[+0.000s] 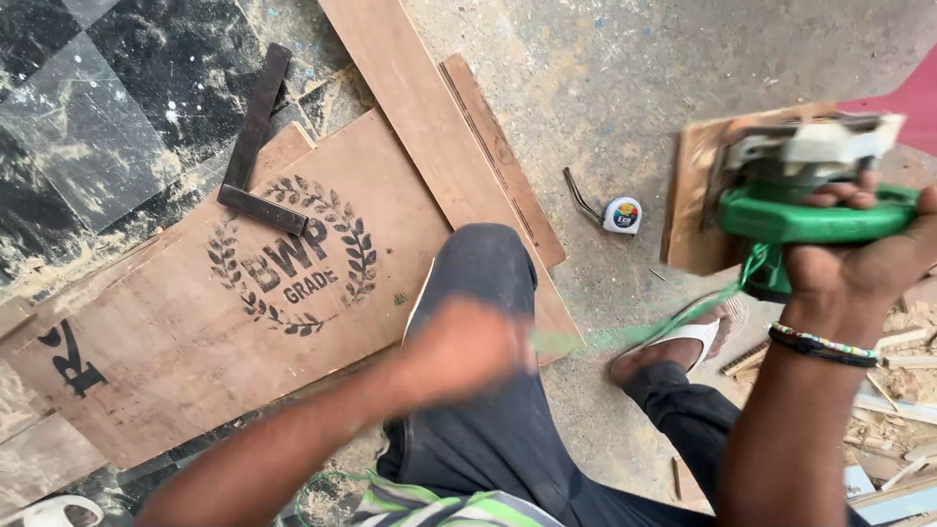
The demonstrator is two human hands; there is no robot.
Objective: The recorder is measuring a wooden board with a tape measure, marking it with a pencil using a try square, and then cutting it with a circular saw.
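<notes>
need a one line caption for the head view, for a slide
Right hand lifts a green power saw while the blurred left hand moves over a plywood sheet on the dusty floor.

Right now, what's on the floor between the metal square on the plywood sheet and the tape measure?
Head view: between the metal square and the tape measure lie the plywood sheet and two long wooden boards, then bare dusty concrete.

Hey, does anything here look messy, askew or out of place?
Yes. The green power saw is held up in the right hand, its green cord trailing across the leg. Sawdust and wood offcuts litter the concrete floor, and the white tape measure lies loose there.
</notes>
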